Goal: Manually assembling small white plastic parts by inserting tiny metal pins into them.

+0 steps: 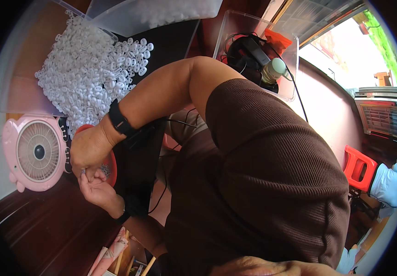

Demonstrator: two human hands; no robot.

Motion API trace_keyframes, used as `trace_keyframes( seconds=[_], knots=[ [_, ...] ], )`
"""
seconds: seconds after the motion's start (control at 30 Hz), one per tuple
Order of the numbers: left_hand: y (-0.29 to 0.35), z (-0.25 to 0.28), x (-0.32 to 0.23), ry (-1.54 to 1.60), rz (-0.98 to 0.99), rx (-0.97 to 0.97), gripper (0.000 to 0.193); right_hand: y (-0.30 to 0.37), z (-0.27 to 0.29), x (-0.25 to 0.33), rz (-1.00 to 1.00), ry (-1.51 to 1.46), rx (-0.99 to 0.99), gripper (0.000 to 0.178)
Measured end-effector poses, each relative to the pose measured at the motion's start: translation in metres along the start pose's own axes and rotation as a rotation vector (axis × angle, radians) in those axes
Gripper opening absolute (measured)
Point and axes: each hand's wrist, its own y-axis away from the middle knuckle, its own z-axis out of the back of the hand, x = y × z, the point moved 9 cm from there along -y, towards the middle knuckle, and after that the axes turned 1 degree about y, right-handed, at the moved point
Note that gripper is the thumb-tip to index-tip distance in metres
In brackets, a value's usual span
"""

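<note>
My right hand (89,148), with a black band at the wrist, bends down over a red bowl (114,166). Its fingers are closed and mostly hidden behind the back of the hand. My left hand (98,191) comes up from below, palm turned up, its fingertips pinched against the right hand's. A tiny greyish piece (83,170) shows between the fingertips; its kind is too small to make out. Small metal pieces (106,170) lie in the bowl. Beside it spreads a large heap of white plastic pieces (85,69), many with two holes.
A pink fan (38,152) stands left of the bowl. Above the heap sits a clear plastic bin (115,18) holding more white pieces. Another clear bin (295,69) contains cables, a dark device and a jar. A red stool (359,169) stands at far right.
</note>
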Motion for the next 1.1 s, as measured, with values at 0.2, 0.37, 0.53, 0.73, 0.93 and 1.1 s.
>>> trace_keyframes(
  seconds=[0.2, 0.37, 0.53, 0.73, 0.93, 1.1],
  knots=[
    [0.000, -0.004, -0.003, 0.012, 0.000, -0.019, 0.024, 0.002, -0.001, -0.004, -0.009, -0.097, -0.037, 0.025],
    [0.003, 0.000, -0.005, -0.006, 0.001, 0.003, 0.023, 0.003, 0.003, 0.003, 0.009, -0.140, 0.009, 0.028],
    [0.001, 0.001, -0.011, -0.021, -0.038, 0.074, 0.023, 0.004, 0.009, 0.008, 0.015, -0.209, -0.076, 0.020],
    [0.000, 0.019, -0.015, -0.145, -0.079, -0.064, 0.028, 0.000, 0.001, -0.004, -0.120, -0.248, -0.016, 0.023],
    [0.004, 0.015, -0.011, -0.124, 0.025, -0.107, 0.031, 0.003, -0.009, -0.024, -0.171, -0.417, -0.043, 0.037],
    [0.004, 0.004, -0.022, -0.057, -0.084, -0.069, 0.014, 0.011, -0.025, -0.035, -0.447, -0.940, 0.040, 0.023]
  ],
)
